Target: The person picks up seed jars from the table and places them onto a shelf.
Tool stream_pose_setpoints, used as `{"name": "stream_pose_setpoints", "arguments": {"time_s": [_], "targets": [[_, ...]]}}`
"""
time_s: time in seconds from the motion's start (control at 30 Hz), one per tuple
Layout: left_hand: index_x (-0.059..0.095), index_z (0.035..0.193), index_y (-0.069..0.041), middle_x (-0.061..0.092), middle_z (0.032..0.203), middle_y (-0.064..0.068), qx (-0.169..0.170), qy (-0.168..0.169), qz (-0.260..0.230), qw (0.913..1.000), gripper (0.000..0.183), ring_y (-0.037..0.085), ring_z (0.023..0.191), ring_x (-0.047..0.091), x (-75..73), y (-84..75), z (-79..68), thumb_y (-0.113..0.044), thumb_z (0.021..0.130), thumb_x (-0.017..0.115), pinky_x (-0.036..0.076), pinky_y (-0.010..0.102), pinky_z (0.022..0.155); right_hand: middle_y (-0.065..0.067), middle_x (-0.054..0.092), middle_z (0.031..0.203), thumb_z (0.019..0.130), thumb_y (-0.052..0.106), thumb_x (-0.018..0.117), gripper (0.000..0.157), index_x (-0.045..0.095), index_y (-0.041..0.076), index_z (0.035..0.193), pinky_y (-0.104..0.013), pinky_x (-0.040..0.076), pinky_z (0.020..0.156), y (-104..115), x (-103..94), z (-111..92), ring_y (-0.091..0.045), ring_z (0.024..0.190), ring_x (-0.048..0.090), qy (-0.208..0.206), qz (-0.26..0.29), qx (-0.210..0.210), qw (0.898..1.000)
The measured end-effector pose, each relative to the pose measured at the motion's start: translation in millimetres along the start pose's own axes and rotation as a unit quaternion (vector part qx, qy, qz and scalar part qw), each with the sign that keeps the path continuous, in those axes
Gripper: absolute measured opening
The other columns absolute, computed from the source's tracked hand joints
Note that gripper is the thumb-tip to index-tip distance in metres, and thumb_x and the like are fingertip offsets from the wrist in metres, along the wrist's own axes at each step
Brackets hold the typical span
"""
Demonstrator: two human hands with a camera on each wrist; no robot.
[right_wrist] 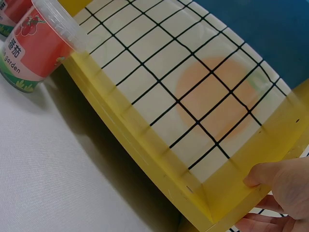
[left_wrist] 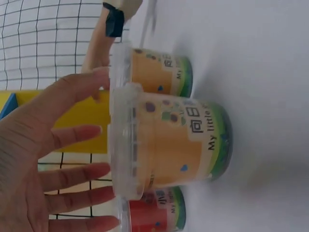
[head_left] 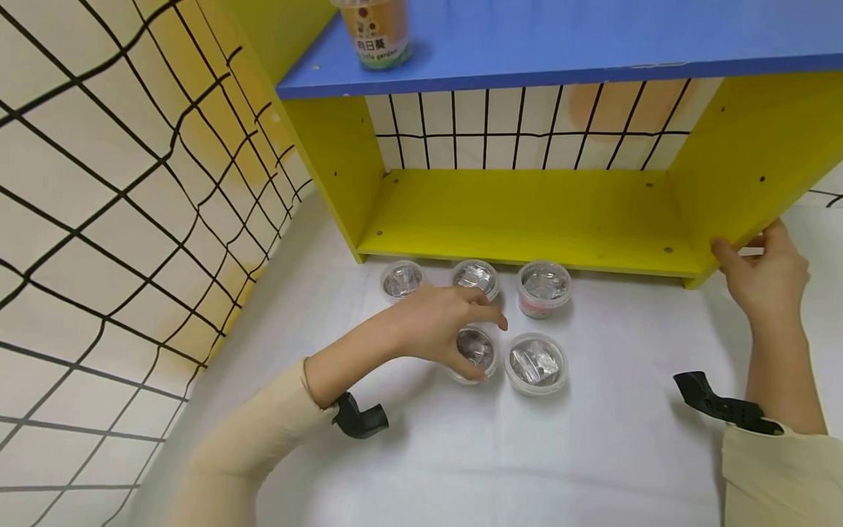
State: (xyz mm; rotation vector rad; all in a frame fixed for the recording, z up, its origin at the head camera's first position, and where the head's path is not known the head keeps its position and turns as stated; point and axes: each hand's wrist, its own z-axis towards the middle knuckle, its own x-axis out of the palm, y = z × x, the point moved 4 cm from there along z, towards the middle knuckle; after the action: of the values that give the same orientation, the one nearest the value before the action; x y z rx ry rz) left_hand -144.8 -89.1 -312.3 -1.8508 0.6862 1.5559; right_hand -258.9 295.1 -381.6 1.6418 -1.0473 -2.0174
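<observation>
My left hand (head_left: 437,322) hangs over a round plastic cup (head_left: 484,350) on the white cloth, thumb and fingers spread around its lid. In the left wrist view, the fingers (left_wrist: 79,176) are apart at lid height, near an orange-labelled cup (left_wrist: 169,140); another orange cup (left_wrist: 149,72) and a red one (left_wrist: 147,215) stand beyond it. At the right, my right hand (head_left: 767,274) grips the front edge of the yellow shelf's side panel (head_left: 751,154). Its thumb (right_wrist: 263,175) presses the inner face, and the other fingers are around the outside.
More clear-lidded cups stand along the shelf front, among them a red tomato-labelled cup (right_wrist: 38,46). An orange cup (head_left: 377,36) sits on the blue upper board (head_left: 560,44). Black wire grid (head_left: 125,197) lines the left side and back.
</observation>
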Motion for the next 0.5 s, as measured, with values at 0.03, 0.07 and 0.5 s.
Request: {"name": "stream_pose_setpoints", "arguments": {"time_s": [0.03,0.07,0.5], "targets": [[0.058,0.119,-0.031,0.056,0.118,-0.007,-0.004,0.002,0.007,1.0000,0.061,0.007,0.091,0.056,1.6,-1.1,-0.6,-0.059,0.067,0.070,0.046,0.023,0.062,0.004,0.048,0.110,0.090,0.044,0.047,0.058,0.029,0.028,0.143,-0.020,0.042,0.046,-2.2,0.1,1.3,-0.003,0.074,0.051,-0.003,0.000,-0.003,1.000],[0.057,0.120,-0.032,0.055,0.118,-0.007,-0.008,0.005,0.011,0.9999,0.062,0.007,0.091,0.055,3.3,-2.2,-1.0,-0.059,0.066,0.071,0.045,0.023,0.060,0.004,0.048,0.110,0.090,0.045,0.047,0.058,0.028,0.029,0.143,-0.023,0.043,0.047,-2.3,0.4,1.6,-0.005,0.077,0.053,-0.002,0.001,-0.001,1.000],[0.063,0.112,-0.025,0.053,0.102,-0.002,-0.016,0.031,-0.014,0.9993,0.053,0.010,0.087,0.049,16.9,-8.3,2.6,-0.048,0.066,0.077,0.045,0.022,0.066,-0.003,0.048,0.117,0.090,0.044,0.048,0.058,0.028,0.030,0.142,-0.026,0.045,0.050,-8.7,3.7,7.7,-0.010,0.081,0.051,-0.009,0.004,0.008,1.000]]}}
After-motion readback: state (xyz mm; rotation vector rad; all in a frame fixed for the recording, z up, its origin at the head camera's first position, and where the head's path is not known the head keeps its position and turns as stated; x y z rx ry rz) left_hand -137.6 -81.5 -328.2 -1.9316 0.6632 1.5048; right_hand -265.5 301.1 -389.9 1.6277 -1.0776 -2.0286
